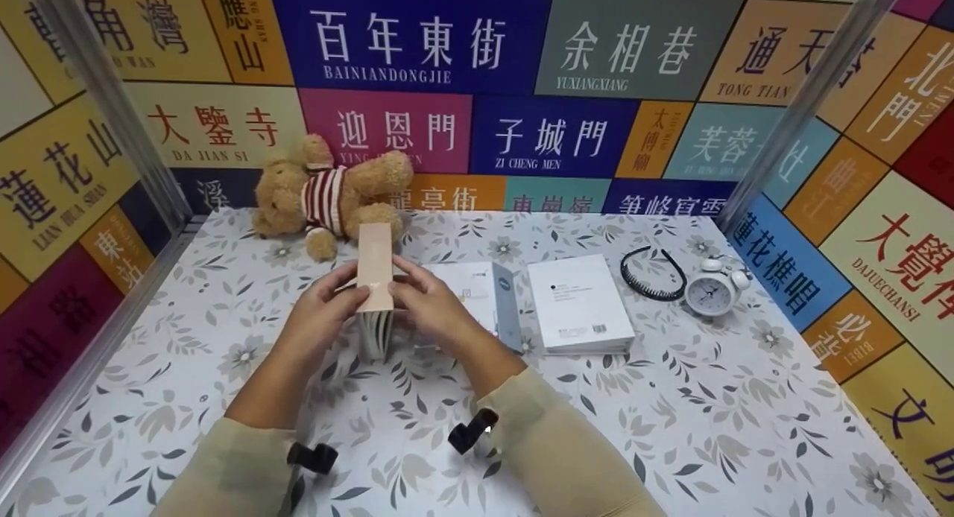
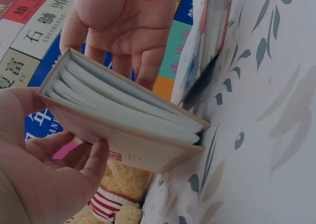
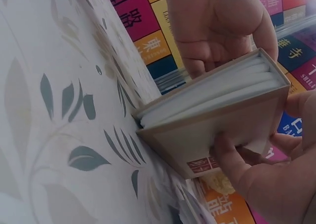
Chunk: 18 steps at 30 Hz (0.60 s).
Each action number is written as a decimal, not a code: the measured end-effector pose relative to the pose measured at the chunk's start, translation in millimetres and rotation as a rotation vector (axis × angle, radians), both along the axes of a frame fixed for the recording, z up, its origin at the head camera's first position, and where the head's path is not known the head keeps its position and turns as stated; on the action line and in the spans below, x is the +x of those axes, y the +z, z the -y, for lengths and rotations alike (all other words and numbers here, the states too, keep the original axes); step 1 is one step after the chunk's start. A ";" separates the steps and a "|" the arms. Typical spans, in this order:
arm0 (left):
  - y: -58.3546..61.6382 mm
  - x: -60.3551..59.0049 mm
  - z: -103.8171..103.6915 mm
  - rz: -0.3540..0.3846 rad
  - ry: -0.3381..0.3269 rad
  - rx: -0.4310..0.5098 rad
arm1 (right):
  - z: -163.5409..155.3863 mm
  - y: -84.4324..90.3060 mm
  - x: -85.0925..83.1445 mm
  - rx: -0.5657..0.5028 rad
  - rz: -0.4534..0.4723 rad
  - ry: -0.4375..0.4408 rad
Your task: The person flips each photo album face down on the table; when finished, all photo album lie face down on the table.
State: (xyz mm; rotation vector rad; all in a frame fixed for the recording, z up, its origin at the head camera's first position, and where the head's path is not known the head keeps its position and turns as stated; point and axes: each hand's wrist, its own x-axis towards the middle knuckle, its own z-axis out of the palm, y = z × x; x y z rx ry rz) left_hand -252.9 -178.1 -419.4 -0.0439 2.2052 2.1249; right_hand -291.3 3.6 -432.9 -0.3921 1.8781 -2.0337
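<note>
A beige hardcover book [image 1: 376,260] stands on the patterned tablecloth between the two hands, its spine facing up in the head view. My left hand [image 1: 322,308] grips one cover, thumb near the spine. From the other side my right hand [image 1: 432,301] holds the opposite cover. In the left wrist view, the book's pages [image 2: 118,98] fan slightly apart between the covers, and the book's lower edge meets the cloth. The right wrist view shows red print on the cover [image 3: 200,165] beside the right hand's fingers.
Behind the book lies a teddy bear [image 1: 324,197] in a striped shirt. To the right are a white-and-blue book [image 1: 507,305], a white book [image 1: 581,301], a black headband [image 1: 624,275] and a white alarm clock [image 1: 708,292]. Sign-covered walls [image 1: 410,40] enclose the table.
</note>
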 end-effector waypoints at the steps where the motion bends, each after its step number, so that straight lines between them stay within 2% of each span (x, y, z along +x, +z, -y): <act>1: -0.5 -0.3 -0.4 0.007 -0.001 0.005 | -1.5 0.0 -1.5 0.016 -0.016 -0.022; 6: -4.9 -1.7 0.0 0.084 -0.058 0.007 | -9.8 3.4 -8.8 0.037 -0.098 -0.145; 12: -18.8 -3.6 7.1 0.239 -0.130 0.023 | -14.6 5.4 -12.4 0.037 -0.118 -0.177; 18: -32.2 -10.2 13.6 0.247 -0.139 0.107 | -15.9 5.1 -13.7 0.045 -0.094 -0.197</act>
